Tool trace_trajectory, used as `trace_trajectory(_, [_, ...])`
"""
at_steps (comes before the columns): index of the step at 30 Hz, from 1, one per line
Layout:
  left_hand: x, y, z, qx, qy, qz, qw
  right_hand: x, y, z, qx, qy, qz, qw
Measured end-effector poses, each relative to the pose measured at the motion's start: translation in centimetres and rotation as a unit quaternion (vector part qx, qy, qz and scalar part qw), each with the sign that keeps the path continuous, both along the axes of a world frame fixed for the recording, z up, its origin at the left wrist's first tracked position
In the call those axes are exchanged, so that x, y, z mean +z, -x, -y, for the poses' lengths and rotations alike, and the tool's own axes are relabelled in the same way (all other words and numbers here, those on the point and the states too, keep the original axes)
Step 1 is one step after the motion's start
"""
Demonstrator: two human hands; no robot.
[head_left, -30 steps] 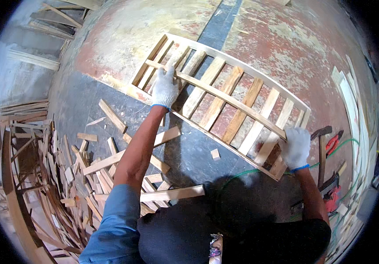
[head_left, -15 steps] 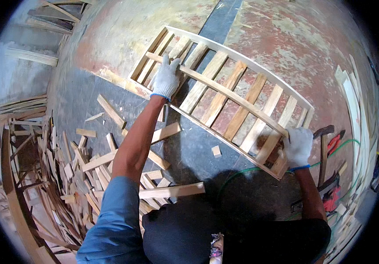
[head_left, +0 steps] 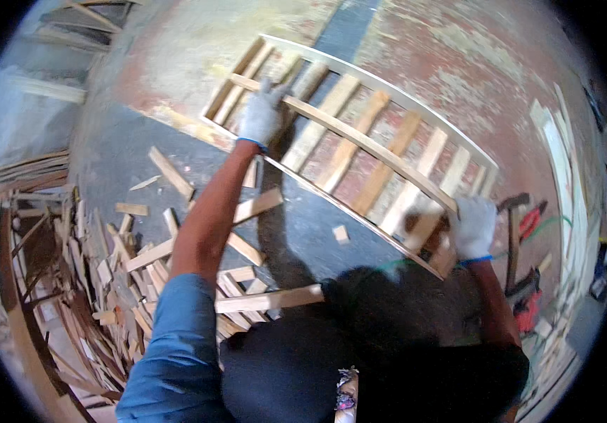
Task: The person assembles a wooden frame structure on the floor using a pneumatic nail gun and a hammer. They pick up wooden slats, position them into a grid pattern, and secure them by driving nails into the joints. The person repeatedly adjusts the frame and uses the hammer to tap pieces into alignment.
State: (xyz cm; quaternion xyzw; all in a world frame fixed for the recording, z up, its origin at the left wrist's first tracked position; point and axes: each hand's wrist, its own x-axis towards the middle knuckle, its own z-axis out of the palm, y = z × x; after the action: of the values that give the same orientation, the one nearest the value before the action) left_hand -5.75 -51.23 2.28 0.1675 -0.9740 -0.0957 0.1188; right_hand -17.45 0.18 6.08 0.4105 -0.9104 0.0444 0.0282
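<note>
Slatted wooden frame held by two gloved hands: left hand, right hand.

No packages, labels, signs or screens anywhere in view.

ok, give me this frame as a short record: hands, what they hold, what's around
left hand: gloved, gripping the middle rail near the far end of the frame
right hand: gloved, gripping the same rail at the near end
frame: slatted wooden frame, lying over the floor
left side: pile of wood offcuts, loose boards
right side: red-handled tool, green cable, stacked strips
</note>
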Motion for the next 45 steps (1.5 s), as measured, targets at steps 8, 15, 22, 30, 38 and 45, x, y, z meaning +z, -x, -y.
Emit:
trace_trajectory(8, [2.6, 0.1, -6.7, 0.043, 0.198, 0.078, 0.976, -0.7, -0.5, -6.5, -0.058, 0.270, -0.013, 0.961])
trace_trajectory(15, [3.9, 3.4, -23.8, -0.264, 0.018, 0.009, 0.964, 0.3, -4.3, -16.7, -0.375, 0.169, 0.210, 0.887])
trace_trajectory(22, [2.8, 7.8, -31.4, -0.357, -0.052, 0.071, 0.930, -2.2, -10.0, -26.5, -0.547, 0.141, 0.052, 0.824])
trace_trajectory(30, [1.4, 8.4, -32.2, -0.357, 0.026, 0.106, 0.928, -7.1, -9.4, -38.3, -0.587, 0.239, 0.117, 0.764])
trace_trajectory(38, [0.8, 9.1, -32.2, -0.363, 0.015, 0.111, 0.925, -4.9, -9.0, -38.8, -0.650, 0.179, 0.072, 0.735])
trace_trajectory(45, [0.5, 9.0, -32.0, -0.355, 0.018, 0.105, 0.929, -8.8, -9.8, -43.7, -0.642, 0.433, 0.239, 0.586])
